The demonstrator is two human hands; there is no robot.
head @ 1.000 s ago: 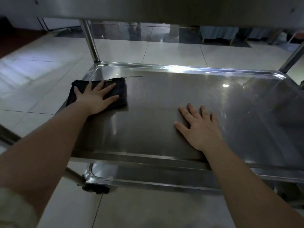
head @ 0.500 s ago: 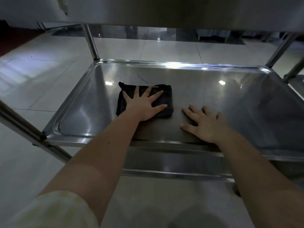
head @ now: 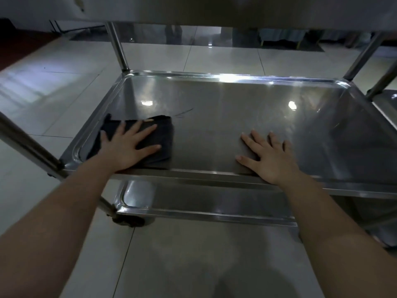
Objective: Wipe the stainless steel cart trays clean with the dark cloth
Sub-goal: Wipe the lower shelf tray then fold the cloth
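I look down on one shallow rectangular stainless steel tray (head: 236,104), smooth and glossy, with rounded corners and a raised rim. It holds a single folded dark cloth (head: 165,136), soft and matte, near its front left corner. My left hand (head: 126,147) presses flat on the cloth, fingers spread wide. My right hand (head: 268,157) lies flat and open on bare metal, well apart from the cloth. A second tray (head: 214,203) sits below, and a third tray's underside (head: 214,9) spans above. Round steel posts (head: 117,46) rise over pale glossy floor tiles (head: 53,82).
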